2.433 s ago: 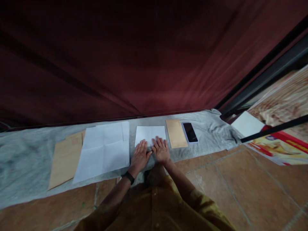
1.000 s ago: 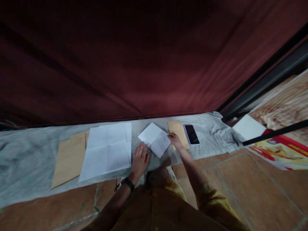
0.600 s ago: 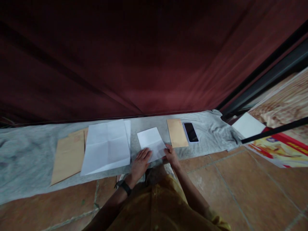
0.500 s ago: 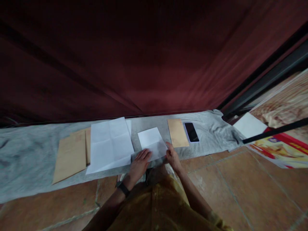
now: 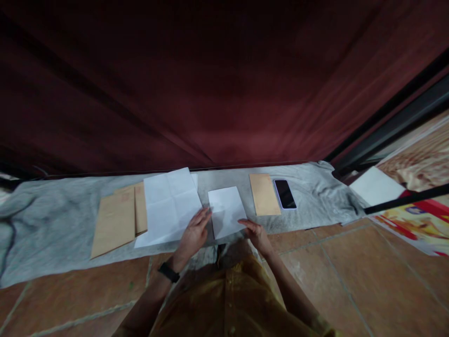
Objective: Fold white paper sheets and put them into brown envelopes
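Note:
A folded white sheet of paper (image 5: 226, 210) lies in front of me on the grey cloth, with a crease across it. At its left edge is my left hand (image 5: 195, 233), open, fingers stretched out and fingertips beside or just touching the edge. My right hand (image 5: 257, 235) is open at the sheet's right edge, its outstretched fingertips lying over the paper. To the left, a larger creased white sheet (image 5: 171, 206) overlaps another white sheet. A brown envelope (image 5: 264, 194) lies flat to the right.
A phone (image 5: 285, 194) with a dark screen lies right of the envelope. Several brown envelopes (image 5: 114, 222) overlap at the left on the grey cloth (image 5: 56, 224). A dark red curtain (image 5: 210, 93) hangs behind. A black frame bar (image 5: 403, 200) and printed packaging (image 5: 417, 220) stand at the right.
My left hand has moved off the folded sheet's surface to its left edge. The right fingers now lie over the right edge. The sheet looks straighter, and the view has shifted slightly.

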